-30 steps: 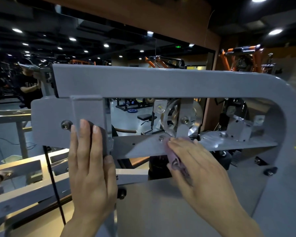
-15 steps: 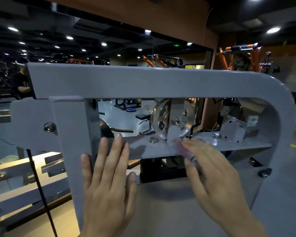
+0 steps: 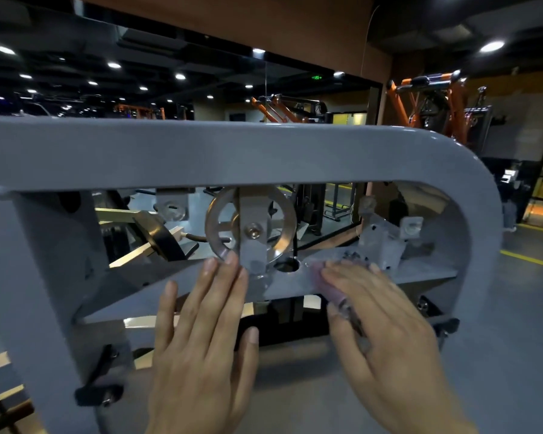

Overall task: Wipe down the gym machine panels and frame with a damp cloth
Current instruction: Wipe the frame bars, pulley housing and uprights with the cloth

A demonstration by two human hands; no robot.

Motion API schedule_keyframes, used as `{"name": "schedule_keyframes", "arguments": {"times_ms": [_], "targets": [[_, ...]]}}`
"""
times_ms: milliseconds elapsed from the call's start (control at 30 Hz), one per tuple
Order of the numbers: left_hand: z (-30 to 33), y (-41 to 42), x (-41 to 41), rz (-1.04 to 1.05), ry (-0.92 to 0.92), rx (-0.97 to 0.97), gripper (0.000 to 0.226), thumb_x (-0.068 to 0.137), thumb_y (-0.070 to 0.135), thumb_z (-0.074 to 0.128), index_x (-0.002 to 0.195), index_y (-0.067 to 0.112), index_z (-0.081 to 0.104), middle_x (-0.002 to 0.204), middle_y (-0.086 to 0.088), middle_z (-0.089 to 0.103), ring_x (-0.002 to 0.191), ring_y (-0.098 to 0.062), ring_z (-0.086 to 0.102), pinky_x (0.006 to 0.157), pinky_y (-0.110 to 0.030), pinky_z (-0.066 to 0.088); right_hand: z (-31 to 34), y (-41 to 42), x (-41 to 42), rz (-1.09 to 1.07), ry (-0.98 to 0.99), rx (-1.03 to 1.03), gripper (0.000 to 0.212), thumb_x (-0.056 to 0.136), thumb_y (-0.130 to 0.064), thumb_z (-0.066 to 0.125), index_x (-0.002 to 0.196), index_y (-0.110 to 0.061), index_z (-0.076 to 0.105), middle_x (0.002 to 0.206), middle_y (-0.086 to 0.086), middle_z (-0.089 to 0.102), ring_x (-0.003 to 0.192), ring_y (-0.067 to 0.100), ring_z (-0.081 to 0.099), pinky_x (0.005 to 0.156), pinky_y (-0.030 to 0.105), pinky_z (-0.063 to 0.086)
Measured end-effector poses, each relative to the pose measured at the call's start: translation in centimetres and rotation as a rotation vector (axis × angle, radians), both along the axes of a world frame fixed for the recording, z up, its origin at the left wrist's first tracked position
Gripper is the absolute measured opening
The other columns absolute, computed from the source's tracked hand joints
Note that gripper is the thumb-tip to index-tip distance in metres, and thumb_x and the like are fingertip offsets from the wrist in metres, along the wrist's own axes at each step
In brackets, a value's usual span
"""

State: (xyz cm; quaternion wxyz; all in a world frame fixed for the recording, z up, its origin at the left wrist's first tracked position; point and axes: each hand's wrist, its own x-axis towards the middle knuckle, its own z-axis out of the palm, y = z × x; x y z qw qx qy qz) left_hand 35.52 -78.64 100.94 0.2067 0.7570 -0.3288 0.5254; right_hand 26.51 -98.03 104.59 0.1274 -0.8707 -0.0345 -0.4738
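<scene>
Two hands on the grey frame [image 3: 264, 151]: left hand [image 3: 201, 339] lies flat, fingers straight, probably bracing, while right hand [image 3: 386, 333] presses the pinkish cloth [image 3: 333, 291] onto the inner ledge [image 3: 420, 272] beside the pulley [image 3: 251, 228], fingers extended to spread pressure.

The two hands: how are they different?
The right hand presses a pinkish cloth on the grey shelf; the left hand holds nothing. The left fingers reach the pulley; the right ones lie beside it. Both are flat, fingers straight.
</scene>
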Motion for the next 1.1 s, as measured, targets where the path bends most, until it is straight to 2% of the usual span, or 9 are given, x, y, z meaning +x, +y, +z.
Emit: {"name": "schedule_keyframes", "arguments": {"times_ms": [467, 533, 567, 600, 700, 767, 833, 967, 1100], "targets": [[-0.6, -1.8, 0.0, 0.163, -0.014, -0.083, 0.051, 0.1, 0.023, 0.048, 0.148, 0.003, 0.052, 0.16, -0.01, 0.045, 0.151, -0.025, 0.038, 0.127, -0.047, 0.018, 1.9, -0.7, -0.4, -0.053, 0.15, -0.188, 0.05, 0.089, -0.032, 0.046, 0.125, -0.012, 0.073, 0.128, 0.002, 0.071, 0.119, 0.016, 0.067, 0.113, 0.026, 0.033], [-0.6, -1.8, 0.0, 0.167, -0.006, -0.074, 0.053, 0.101, 0.024, 0.047, 0.149, 0.003, 0.05, 0.161, -0.011, 0.044, 0.152, -0.025, 0.037, 0.127, -0.047, 0.017, 3.4, -0.2, 0.4, -0.11, 0.216, -0.214, 0.044, 0.094, -0.034, 0.042, 0.119, -0.015, 0.075, 0.12, -0.001, 0.074, 0.112, 0.015, 0.07, 0.102, 0.022, 0.042], [-0.6, -1.8, 0.0, 0.17, -0.008, -0.075, 0.053, 0.101, 0.024, 0.047, 0.149, 0.003, 0.049, 0.161, -0.011, 0.043, 0.152, -0.025, 0.037, 0.127, -0.047, 0.017, 4.6, 0.1, 0.9, -0.131, 0.273, -0.211, 0.039, 0.099, -0.034, 0.039, 0.115, -0.02, 0.072, 0.115, -0.006, 0.074, 0.108, 0.014, 0.07, 0.098, 0.014, 0.022], [-0.6, -1.8, 0.1, 0.174, -0.011, -0.077, 0.052, 0.101, 0.023, 0.047, 0.15, 0.003, 0.049, 0.161, -0.011, 0.043, 0.152, -0.025, 0.037, 0.127, -0.048, 0.018, 5.6, 0.1, 1.5, -0.139, 0.338, -0.191, 0.033, 0.103, -0.035, 0.035, 0.112, -0.026, 0.066, 0.111, -0.011, 0.07, 0.103, 0.012, 0.066, 0.071, 0.023, 0.026], [-0.7, -1.9, 0.1, 0.183, -0.029, -0.082, 0.052, 0.102, 0.023, 0.047, 0.149, 0.002, 0.049, 0.16, -0.011, 0.044, 0.151, -0.026, 0.038, 0.127, -0.048, 0.02, 6.4, -0.3, 2.2, -0.024, 0.378, -0.165, 0.025, 0.106, -0.039, 0.026, 0.107, -0.03, 0.05, 0.106, -0.012, 0.058, 0.099, 0.014, 0.058, 0.063, 0.027, 0.029], [-0.7, -1.9, 0.2, 0.187, -0.035, -0.091, 0.051, 0.102, 0.023, 0.048, 0.149, 0.003, 0.05, 0.16, -0.011, 0.045, 0.15, -0.026, 0.039, 0.126, -0.049, 0.021, 6.0, -0.3, 1.5, -0.012, 0.43, -0.184, 0.027, 0.104, -0.034, 0.029, 0.11, -0.029, 0.055, 0.108, -0.013, 0.062, 0.102, 0.013, 0.061, 0.071, 0.01, 0.04], [-0.9, -2.0, 0.2, 0.187, -0.034, -0.1, 0.051, 0.101, 0.023, 0.048, 0.149, 0.003, 0.051, 0.16, -0.011, 0.045, 0.151, -0.025, 0.039, 0.126, -0.049, 0.021, 5.3, -0.3, 0.4, -0.02, 0.403, -0.196, 0.04, 0.1, -0.033, 0.034, 0.121, -0.024, 0.068, 0.118, -0.009, 0.071, 0.111, 0.011, 0.066, 0.094, 0.014, 0.046], [-0.9, -2.0, 0.3, 0.183, -0.033, -0.094, 0.051, 0.101, 0.023, 0.049, 0.148, 0.003, 0.051, 0.159, -0.01, 0.046, 0.149, -0.025, 0.04, 0.127, -0.049, 0.021, 5.9, -0.6, 1.5, -0.034, 0.456, -0.103, 0.031, 0.101, -0.03, 0.031, 0.119, -0.031, 0.056, 0.099, -0.011, 0.063, 0.087, 0.019, 0.059, 0.07, 0.035, 0.044], [-0.9, -1.9, 0.4, 0.168, -0.05, -0.109, 0.052, 0.099, 0.023, 0.051, 0.148, 0.004, 0.051, 0.158, -0.01, 0.047, 0.149, -0.024, 0.041, 0.127, -0.048, 0.02, 6.7, -0.7, 3.3, 0.02, 0.386, 0.043, 0.02, 0.107, -0.029, 0.037, 0.108, -0.03, 0.057, 0.09, -0.007, 0.071, 0.083, 0.019, 0.066, 0.073, 0.037, 0.051]]}}
